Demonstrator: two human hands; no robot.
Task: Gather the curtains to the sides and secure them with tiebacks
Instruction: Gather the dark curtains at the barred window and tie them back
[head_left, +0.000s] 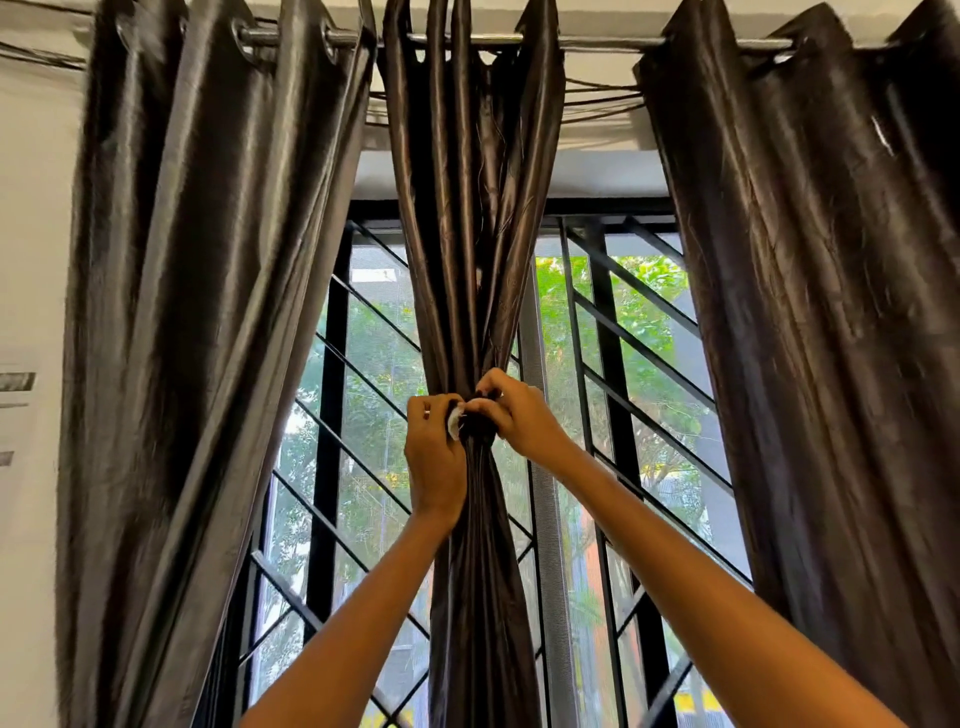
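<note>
Both hands fasten the tieback at the centre panel's cinched waist.

The left hand (435, 457) and right hand (514, 415) pinch the dark tieback (475, 428) around the gathered middle curtain (470, 234); that satin looks soft, light, slippery, so grip at the bunched waist. The side curtains (208, 312) hang loose beyond.

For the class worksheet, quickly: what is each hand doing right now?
Left hand: fingers curled, gripping the tieback around the middle curtain.
Right hand: pinching the same tieback at the top.
</note>
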